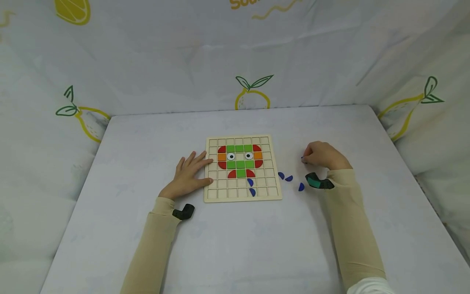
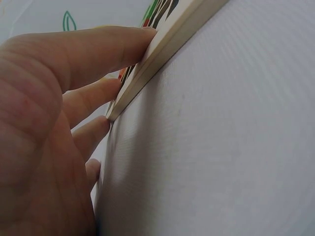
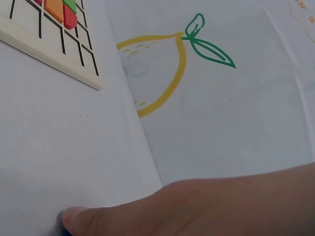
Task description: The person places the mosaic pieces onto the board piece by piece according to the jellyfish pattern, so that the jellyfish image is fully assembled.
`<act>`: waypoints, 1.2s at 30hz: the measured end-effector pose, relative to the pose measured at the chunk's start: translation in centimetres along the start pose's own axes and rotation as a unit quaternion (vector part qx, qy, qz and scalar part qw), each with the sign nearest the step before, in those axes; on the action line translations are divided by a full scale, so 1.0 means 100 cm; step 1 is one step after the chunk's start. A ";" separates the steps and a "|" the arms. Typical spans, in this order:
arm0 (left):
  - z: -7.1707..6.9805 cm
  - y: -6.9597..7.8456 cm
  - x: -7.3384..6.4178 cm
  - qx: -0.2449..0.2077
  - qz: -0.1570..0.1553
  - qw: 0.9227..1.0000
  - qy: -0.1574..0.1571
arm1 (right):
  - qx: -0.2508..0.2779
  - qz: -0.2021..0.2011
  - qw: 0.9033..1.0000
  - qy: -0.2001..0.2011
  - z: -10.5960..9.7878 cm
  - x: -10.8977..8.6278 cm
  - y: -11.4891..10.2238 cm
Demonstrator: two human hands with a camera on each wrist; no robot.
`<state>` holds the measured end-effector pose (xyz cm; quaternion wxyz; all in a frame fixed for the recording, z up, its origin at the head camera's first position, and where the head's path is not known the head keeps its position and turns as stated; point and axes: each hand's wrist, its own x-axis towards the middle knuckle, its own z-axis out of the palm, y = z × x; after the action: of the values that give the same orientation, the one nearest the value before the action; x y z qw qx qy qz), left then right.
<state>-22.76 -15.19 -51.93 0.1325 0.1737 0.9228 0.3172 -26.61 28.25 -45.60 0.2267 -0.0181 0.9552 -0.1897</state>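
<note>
A square wooden grid board (image 1: 240, 197) lies on the table, bearing red, green and orange pieces and two eye pieces. My left hand (image 1: 186, 178) has its fingers spread, with thumb and fingertips resting on the board's left edge. In the left wrist view, the thumb (image 2: 113, 46) touches the board's rim (image 2: 162, 54). To the right of the board, my right hand (image 1: 324, 155) pinches a small blue piece (image 1: 302, 159) low over the table. Mostly hidden, that piece shows under the thumb (image 3: 81, 219) in the right wrist view. Two blue half-round pieces (image 1: 250, 182) lie on the board's lower part.
Three loose blue half-round pieces (image 1: 289, 178) lie on the white table (image 1: 249, 245) between the board and my right wrist. A dark wrist strap piece (image 1: 318, 181) hangs near them. Behind the table's far edge stands a white cloth printed with lemons (image 1: 252, 98).
</note>
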 end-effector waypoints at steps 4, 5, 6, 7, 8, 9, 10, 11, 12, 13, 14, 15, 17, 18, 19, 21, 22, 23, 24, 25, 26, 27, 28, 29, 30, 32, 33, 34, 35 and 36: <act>0.000 -0.001 0.000 0.001 -0.002 1.000 0.001 | -0.005 -0.007 1.000 0.004 0.001 0.000 -0.004; 0.000 -0.001 -0.001 0.001 -0.003 1.000 0.001 | -0.008 -0.010 1.000 0.005 0.002 0.001 -0.005; 0.000 -0.002 -0.001 0.001 -0.003 1.000 0.001 | -0.008 -0.012 1.000 0.006 0.003 0.001 -0.006; 0.000 -0.002 -0.001 0.001 -0.004 1.000 0.001 | -0.007 -0.013 1.000 0.007 0.003 0.002 -0.007; 0.000 -0.003 -0.001 0.001 -0.005 1.000 0.002 | -0.006 -0.016 1.000 0.008 0.004 0.002 -0.009; 0.000 -0.003 -0.002 0.000 -0.004 1.000 0.001 | -0.003 -0.022 1.000 0.011 0.004 0.003 -0.010; 0.000 -0.003 -0.002 0.000 -0.004 1.000 0.002 | 0.003 -0.027 1.000 0.015 0.005 0.003 -0.012; 0.000 -0.003 -0.002 0.000 -0.004 1.000 0.002 | 0.009 -0.035 0.999 0.021 0.005 0.004 -0.014; 0.000 -0.003 -0.003 0.000 -0.004 1.000 0.001 | 0.019 -0.043 0.999 0.027 0.006 0.005 -0.016; 0.000 -0.003 -0.003 -0.001 -0.004 1.000 0.001 | 0.028 -0.051 0.998 0.033 0.007 0.006 -0.019; 0.000 -0.003 -0.003 -0.001 -0.004 1.000 0.001 | 0.038 -0.063 0.996 0.040 0.009 0.007 -0.022; 0.000 -0.003 -0.003 -0.001 -0.004 1.000 0.002 | 0.049 -0.074 0.995 0.047 0.010 0.008 -0.025; 0.000 -0.004 -0.003 -0.002 -0.005 1.000 0.003 | 0.068 -0.092 0.992 0.058 0.013 0.011 -0.031; -0.001 -0.004 -0.003 -0.001 -0.006 1.000 0.004 | 0.075 -0.100 0.990 0.063 0.015 0.011 -0.035; -0.001 -0.003 -0.003 -0.002 -0.005 1.000 0.004 | 0.082 -0.105 0.989 0.066 0.016 0.012 -0.038; 0.000 -0.003 -0.002 -0.002 -0.005 1.000 0.005 | 0.092 -0.110 0.987 0.069 0.019 0.012 -0.045; 0.000 -0.004 -0.002 -0.003 -0.005 1.000 0.005 | 0.097 -0.111 0.987 0.068 0.020 0.012 -0.048; 0.000 -0.004 -0.002 -0.004 -0.006 1.000 0.005 | 0.102 -0.110 0.986 0.066 0.022 0.011 -0.051; 0.000 -0.004 -0.002 -0.004 -0.006 1.000 0.005 | 0.107 -0.110 0.986 0.064 0.023 0.011 -0.054; 0.000 -0.004 -0.002 -0.005 -0.006 1.000 0.005 | 0.114 -0.112 0.985 0.061 0.025 0.011 -0.057; 0.001 -0.004 -0.001 -0.005 -0.006 1.000 0.005 | 0.122 -0.116 0.984 0.058 0.025 0.009 -0.061; 0.001 -0.004 -0.001 -0.004 -0.006 1.000 0.005 | 0.129 -0.124 0.982 0.056 0.026 0.008 -0.065; 0.001 -0.004 -0.001 -0.004 -0.006 1.000 0.005 | 0.137 -0.134 0.980 0.052 0.027 0.006 -0.068; 0.001 -0.003 -0.001 -0.003 -0.006 1.000 0.004 | 0.143 -0.145 0.978 0.050 0.027 0.004 -0.071; 0.001 -0.003 0.000 -0.003 -0.006 1.000 0.004 | 0.150 -0.156 0.975 0.047 0.027 0.001 -0.074; 0.000 -0.001 0.000 -0.004 -0.005 1.000 0.003 | 0.159 -0.177 0.971 0.042 0.028 -0.004 -0.078; 0.000 -0.001 0.000 -0.003 -0.004 1.000 0.003 | 0.160 -0.185 0.969 0.041 0.028 -0.005 -0.080; 0.000 0.000 -0.001 -0.004 -0.003 1.000 0.003 | 0.163 -0.192 0.967 0.039 0.029 -0.007 -0.082; 0.000 0.000 -0.001 -0.004 -0.003 1.000 0.002 | 0.165 -0.196 0.966 0.038 0.030 -0.007 -0.084; -0.001 0.000 -0.001 -0.005 -0.002 1.000 0.003 | 0.167 -0.200 0.965 0.037 0.031 -0.008 -0.086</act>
<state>-22.71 -15.21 -51.84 0.1316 0.1704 0.9221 0.3216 -24.94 19.26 -44.67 0.1487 -0.1638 0.8946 -0.3882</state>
